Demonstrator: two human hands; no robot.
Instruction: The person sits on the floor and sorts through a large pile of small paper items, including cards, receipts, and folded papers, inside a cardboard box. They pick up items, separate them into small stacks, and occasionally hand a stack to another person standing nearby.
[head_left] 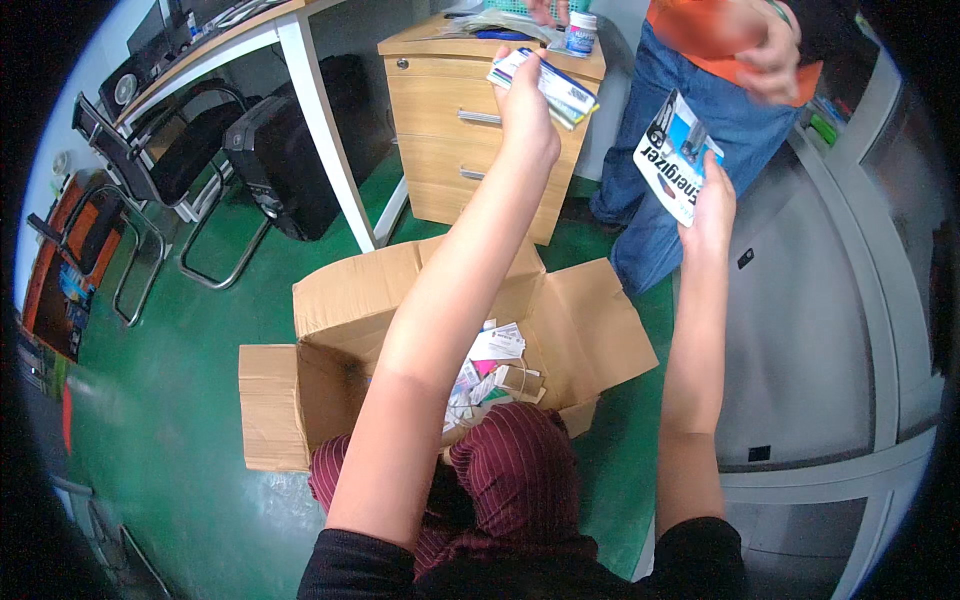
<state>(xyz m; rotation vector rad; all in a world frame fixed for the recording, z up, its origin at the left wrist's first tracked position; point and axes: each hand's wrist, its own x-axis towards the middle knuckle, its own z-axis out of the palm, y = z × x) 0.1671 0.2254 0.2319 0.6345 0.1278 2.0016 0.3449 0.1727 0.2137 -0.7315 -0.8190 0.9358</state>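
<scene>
My left hand (528,105) is raised in front of the wooden drawer cabinet, closed around a small stack of flat printed cards or packets (567,96). Out to the right, my right hand (708,205) grips the lower edge of a battery pack (677,150), a flat white, blue and black package that hangs tilted in front of a co-worker's jeans (640,120). Below my arms an open cardboard box (600,325) sits on the floor before my knees. Inside it lie papers, white cards (497,343) and other small packaging, partly hidden by my left forearm.
A white and blue bottle (580,34) and papers stand on the drawer cabinet (435,110). The co-worker's blurred hand (770,55) is beyond my right hand. A white-legged desk (310,110), black chairs (190,150) and a black computer case (285,165) are at left; a glass door (800,340) is at right.
</scene>
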